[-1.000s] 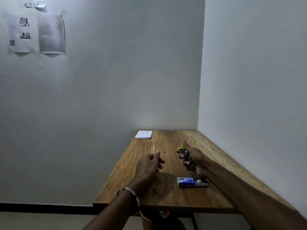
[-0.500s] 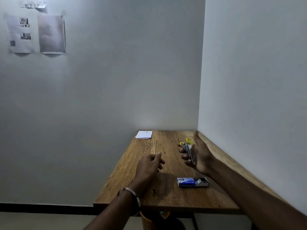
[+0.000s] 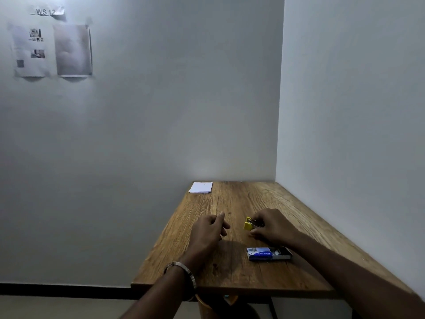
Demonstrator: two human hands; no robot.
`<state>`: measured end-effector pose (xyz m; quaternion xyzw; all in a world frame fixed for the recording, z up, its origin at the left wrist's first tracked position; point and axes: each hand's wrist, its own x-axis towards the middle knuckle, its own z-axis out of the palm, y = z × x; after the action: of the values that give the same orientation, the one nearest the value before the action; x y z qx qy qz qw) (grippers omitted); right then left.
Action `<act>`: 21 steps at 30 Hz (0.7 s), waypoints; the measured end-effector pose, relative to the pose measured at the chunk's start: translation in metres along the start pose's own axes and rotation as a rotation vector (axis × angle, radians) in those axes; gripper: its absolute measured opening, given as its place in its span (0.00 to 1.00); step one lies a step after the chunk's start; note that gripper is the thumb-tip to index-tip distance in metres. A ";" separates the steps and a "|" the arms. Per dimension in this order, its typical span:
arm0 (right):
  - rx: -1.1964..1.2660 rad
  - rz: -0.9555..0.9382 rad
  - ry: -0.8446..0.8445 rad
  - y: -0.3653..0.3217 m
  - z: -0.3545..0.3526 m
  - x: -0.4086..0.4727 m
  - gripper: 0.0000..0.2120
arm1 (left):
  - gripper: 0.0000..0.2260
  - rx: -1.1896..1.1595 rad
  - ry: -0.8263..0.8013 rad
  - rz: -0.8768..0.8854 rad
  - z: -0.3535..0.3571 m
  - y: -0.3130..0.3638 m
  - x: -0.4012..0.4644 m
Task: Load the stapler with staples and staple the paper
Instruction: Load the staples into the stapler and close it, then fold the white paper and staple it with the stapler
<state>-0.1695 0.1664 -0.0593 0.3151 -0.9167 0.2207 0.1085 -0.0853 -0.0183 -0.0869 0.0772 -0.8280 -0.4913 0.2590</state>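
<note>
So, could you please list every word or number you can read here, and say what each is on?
"WS 12": paper label taped high on the wall.
Printed sheet below it: text too small to read.
Blue staple box on the table: print too blurred to read.
Nothing else legible.

Small yellow stapler [image 3: 249, 224] is seen mid-frame; half-open blue staple box [image 3: 268, 253] below it; white paper stack [image 3: 200, 187] further up, centre.

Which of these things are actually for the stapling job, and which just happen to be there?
For the job:
- stapler, yellow-ended, under the right hand
- staple box, blue, slid open
- paper at the table's far corner

Just there:
- wall sheets
- bracelet
</note>
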 end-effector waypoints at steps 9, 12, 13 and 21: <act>-0.030 0.000 -0.032 0.011 0.003 -0.003 0.18 | 0.18 0.007 0.009 0.022 0.000 0.000 -0.002; -0.027 0.002 -0.043 0.012 0.002 -0.004 0.18 | 0.18 0.015 0.003 0.020 0.001 0.000 -0.002; -0.020 -0.001 -0.043 0.012 0.002 -0.004 0.18 | 0.17 0.026 0.004 0.022 0.002 0.001 -0.002; -0.031 -0.044 -0.054 0.005 0.004 -0.003 0.26 | 0.10 0.494 0.136 0.216 0.001 0.002 -0.002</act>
<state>-0.1705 0.1697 -0.0658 0.3391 -0.9155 0.1952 0.0932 -0.0839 -0.0154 -0.0867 0.0822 -0.9068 -0.2377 0.3384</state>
